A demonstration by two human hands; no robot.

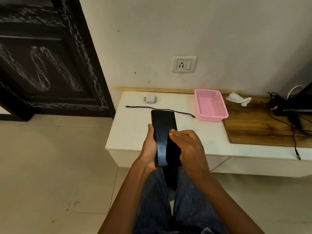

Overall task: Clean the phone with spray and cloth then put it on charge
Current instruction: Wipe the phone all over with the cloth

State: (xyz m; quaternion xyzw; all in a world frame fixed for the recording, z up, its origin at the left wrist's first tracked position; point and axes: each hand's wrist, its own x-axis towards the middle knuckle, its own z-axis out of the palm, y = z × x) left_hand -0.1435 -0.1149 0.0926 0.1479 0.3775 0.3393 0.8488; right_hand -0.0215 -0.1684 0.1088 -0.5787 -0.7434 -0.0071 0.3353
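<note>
1. We hold the phone in our left hand, above the front edge of the white shelf and over our knees; the thumb lies along its left edge and the fingers curl round from underneath.
2. The screen faces up and is dark, with a pale smear near its lower left part.
3. Our right hand lies flat over the lower right part of the screen, fingers straight and pressed together, pressing a black cloth onto the glass.
4. The cloth covers the screen's lower right portion down to the phone's bottom edge.
5. On the shelf, beyond the phone, a black cable lies stretched out from left to right, plugged into nothing.
6. A white charger lies just behind the cable, near the wall.
7. A wall socket with a switch sits above the shelf.
8. A pink basket stands to the right of the cable's end.
9. A crumpled white tissue lies on the wooden board, right of the basket.
</note>
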